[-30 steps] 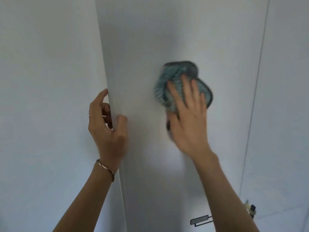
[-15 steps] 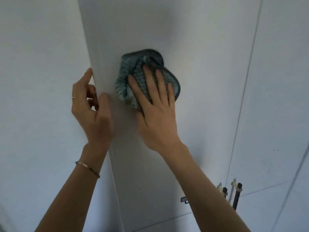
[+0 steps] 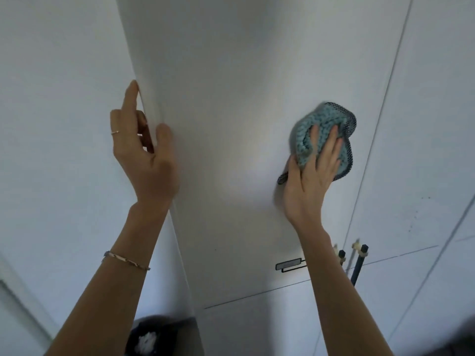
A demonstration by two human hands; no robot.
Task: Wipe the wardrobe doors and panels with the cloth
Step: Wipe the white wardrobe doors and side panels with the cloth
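**Wiping white wardrobe door, cloth at right side of panel**

Pressing my right hand [image 3: 312, 173] flat on the teal knitted cloth [image 3: 324, 134], fingers straight and spread, cloth bunched against the wardrobe door [image 3: 231, 124] near its right seam. My left hand [image 3: 144, 150] grips the door's left edge: thumb on the front face, fingers curled behind it, index pointing up along the edge. Ring and bracelet [image 3: 126, 260] on that arm. Door handle [image 3: 289, 264] sits below the cloth.
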